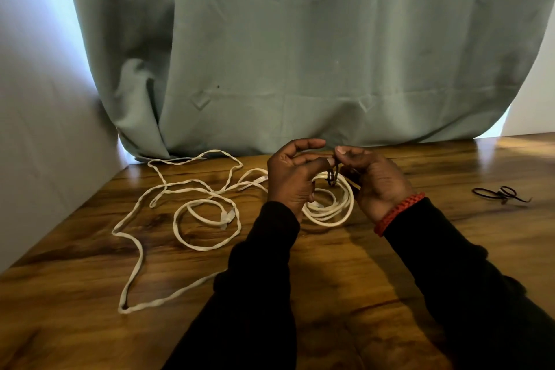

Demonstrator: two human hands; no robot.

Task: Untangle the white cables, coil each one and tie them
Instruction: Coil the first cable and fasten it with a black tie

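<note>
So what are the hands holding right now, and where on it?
Both hands pinch a dark tie by its ends above the coiled white cable: left hand on one end, right hand on the other.

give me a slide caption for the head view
Both hands pinch a dark tie around a coiled white cable; another cable sprawls loose.

Wooden table (360, 279), glossy, with dark grain. Green curtain (300, 54) hanging behind it, hem meeting the table's far edge. White wall (36, 129) at left. Red bracelet (398, 213) on one wrist, black sleeves (255, 294).
</note>
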